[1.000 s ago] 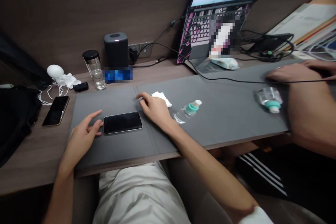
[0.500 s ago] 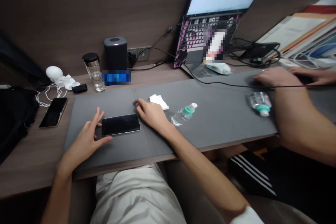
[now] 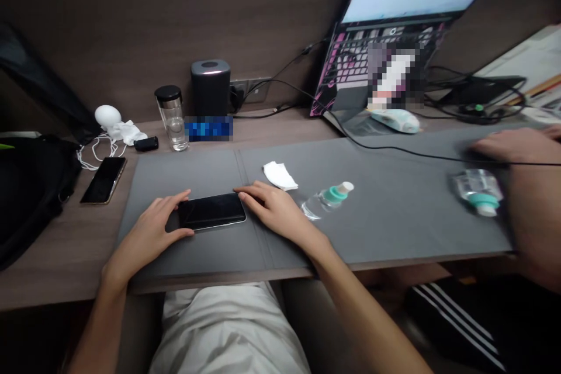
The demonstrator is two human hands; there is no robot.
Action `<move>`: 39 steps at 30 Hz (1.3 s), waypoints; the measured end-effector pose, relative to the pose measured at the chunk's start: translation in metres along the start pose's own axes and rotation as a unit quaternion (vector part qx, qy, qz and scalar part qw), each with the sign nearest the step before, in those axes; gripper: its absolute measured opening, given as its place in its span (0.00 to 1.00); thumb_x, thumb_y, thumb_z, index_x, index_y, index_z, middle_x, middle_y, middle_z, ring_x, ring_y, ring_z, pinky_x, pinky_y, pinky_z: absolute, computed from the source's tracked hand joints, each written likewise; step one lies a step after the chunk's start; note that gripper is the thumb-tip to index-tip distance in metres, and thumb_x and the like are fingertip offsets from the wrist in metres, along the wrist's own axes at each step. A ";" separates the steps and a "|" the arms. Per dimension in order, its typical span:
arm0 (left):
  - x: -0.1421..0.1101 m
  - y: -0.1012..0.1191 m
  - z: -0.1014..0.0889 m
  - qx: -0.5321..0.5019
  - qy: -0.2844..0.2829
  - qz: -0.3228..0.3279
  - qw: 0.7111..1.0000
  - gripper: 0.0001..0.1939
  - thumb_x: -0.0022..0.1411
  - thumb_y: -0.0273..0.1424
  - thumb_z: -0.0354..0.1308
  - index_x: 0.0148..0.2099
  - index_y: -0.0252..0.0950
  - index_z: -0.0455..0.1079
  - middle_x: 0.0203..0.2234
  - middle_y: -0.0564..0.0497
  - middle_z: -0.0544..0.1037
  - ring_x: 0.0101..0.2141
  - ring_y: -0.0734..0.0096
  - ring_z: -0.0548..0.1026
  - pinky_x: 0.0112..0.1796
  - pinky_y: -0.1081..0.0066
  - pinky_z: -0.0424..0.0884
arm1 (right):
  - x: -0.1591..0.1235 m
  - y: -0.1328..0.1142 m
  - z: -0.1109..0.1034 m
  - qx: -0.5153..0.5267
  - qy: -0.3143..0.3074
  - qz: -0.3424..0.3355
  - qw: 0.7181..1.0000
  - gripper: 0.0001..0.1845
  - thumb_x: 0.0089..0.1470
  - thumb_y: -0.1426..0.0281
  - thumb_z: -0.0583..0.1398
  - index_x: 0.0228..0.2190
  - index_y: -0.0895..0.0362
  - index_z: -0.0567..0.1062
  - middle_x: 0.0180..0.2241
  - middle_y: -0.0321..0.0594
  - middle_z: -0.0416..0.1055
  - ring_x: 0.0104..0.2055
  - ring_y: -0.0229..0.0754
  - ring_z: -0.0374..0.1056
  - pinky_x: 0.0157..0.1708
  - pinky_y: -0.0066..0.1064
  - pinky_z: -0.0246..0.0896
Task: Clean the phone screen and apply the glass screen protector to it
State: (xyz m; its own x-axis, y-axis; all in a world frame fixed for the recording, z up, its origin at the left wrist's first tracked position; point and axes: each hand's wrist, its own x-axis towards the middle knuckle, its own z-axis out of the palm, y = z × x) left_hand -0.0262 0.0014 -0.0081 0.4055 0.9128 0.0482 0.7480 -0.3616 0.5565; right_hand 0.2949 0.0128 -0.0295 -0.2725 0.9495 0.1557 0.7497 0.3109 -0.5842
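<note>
On the desk [image 3: 56, 251] a grey desk mat [image 3: 188, 172] is laid, and a black smartphone [image 3: 213, 211] is lying flat on it. Its short ends are touched by the curved left hand [image 3: 149, 236] and right hand [image 3: 274, 210]; whether it is gripped cannot be told.

Left hand [image 3: 146, 239], right hand [image 3: 274, 209], touching a black smartphone [image 3: 211, 211], on gray desk mat [image 3: 385, 210]
</note>
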 end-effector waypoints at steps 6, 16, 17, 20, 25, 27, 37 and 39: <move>0.000 0.002 -0.007 0.025 -0.016 -0.008 1.000 0.36 0.70 0.47 0.65 0.76 0.57 0.59 0.60 0.51 0.76 0.45 0.59 0.76 0.53 0.59 0.74 | -0.020 0.008 0.004 0.061 -0.024 -0.039 0.997 0.35 0.65 0.48 0.64 0.66 0.50 0.71 0.46 0.43 0.73 0.47 0.51 0.74 0.51 0.42 0.71; 0.003 0.003 -0.009 0.059 -0.048 0.021 0.997 0.37 0.72 0.48 0.63 0.77 0.59 0.54 0.63 0.51 0.73 0.51 0.57 0.74 0.55 0.57 0.74 | -0.023 0.007 0.007 0.083 -0.008 -0.033 0.996 0.34 0.63 0.55 0.68 0.66 0.48 0.71 0.46 0.42 0.71 0.48 0.52 0.73 0.54 0.45 0.70; 0.003 0.002 -0.010 0.058 -0.055 0.024 0.997 0.37 0.72 0.48 0.62 0.77 0.58 0.55 0.63 0.50 0.73 0.51 0.57 0.75 0.55 0.58 0.74 | -0.023 0.007 0.006 0.087 -0.009 -0.031 0.996 0.34 0.63 0.56 0.68 0.66 0.49 0.71 0.46 0.42 0.71 0.48 0.52 0.73 0.54 0.45 0.70; 0.002 0.000 -0.014 0.050 -0.066 0.031 0.996 0.33 0.74 0.45 0.61 0.76 0.57 0.57 0.61 0.50 0.74 0.47 0.61 0.75 0.52 0.61 0.75 | -0.023 0.008 0.005 0.107 -0.012 -0.023 0.994 0.33 0.63 0.56 0.69 0.65 0.50 0.72 0.46 0.42 0.70 0.47 0.50 0.73 0.54 0.44 0.69; 0.001 0.001 -0.012 0.048 -0.062 0.029 0.997 0.35 0.73 0.44 0.62 0.76 0.56 0.56 0.63 0.50 0.72 0.46 0.62 0.75 0.51 0.61 0.76 | -0.022 0.009 0.006 0.144 -0.009 -0.006 0.990 0.33 0.61 0.56 0.70 0.64 0.46 0.74 0.45 0.39 0.71 0.45 0.48 0.72 0.49 0.42 0.70; 0.001 0.002 -0.009 0.052 -0.061 0.029 0.996 0.37 0.72 0.47 0.63 0.76 0.56 0.56 0.66 0.49 0.70 0.48 0.59 0.75 0.52 0.60 0.76 | -0.021 0.009 0.006 0.151 -0.010 0.002 0.989 0.34 0.59 0.56 0.70 0.64 0.46 0.74 0.45 0.39 0.71 0.45 0.48 0.71 0.48 0.40 0.70; 0.002 0.004 -0.010 0.062 -0.037 0.019 0.997 0.33 0.72 0.46 0.64 0.74 0.52 0.61 0.55 0.51 0.77 0.42 0.63 0.76 0.47 0.63 0.75 | -0.019 0.010 0.004 0.146 -0.037 0.013 0.988 0.36 0.59 0.54 0.70 0.66 0.45 0.73 0.47 0.40 0.70 0.44 0.48 0.71 0.51 0.43 0.69; 0.002 0.005 -0.010 0.066 -0.038 0.027 0.997 0.33 0.72 0.45 0.63 0.74 0.51 0.61 0.56 0.50 0.77 0.44 0.62 0.76 0.47 0.64 0.75 | -0.019 0.011 0.004 0.138 -0.046 0.013 0.989 0.36 0.60 0.53 0.69 0.67 0.46 0.72 0.47 0.40 0.69 0.44 0.48 0.70 0.51 0.43 0.69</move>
State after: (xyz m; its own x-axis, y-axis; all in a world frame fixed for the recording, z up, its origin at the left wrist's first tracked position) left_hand -0.0267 0.0027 0.0031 0.4824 0.8759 0.0093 0.7845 -0.4367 0.4404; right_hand 0.3056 -0.0024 -0.0419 -0.3189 0.9450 0.0723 0.5676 0.2515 -0.7840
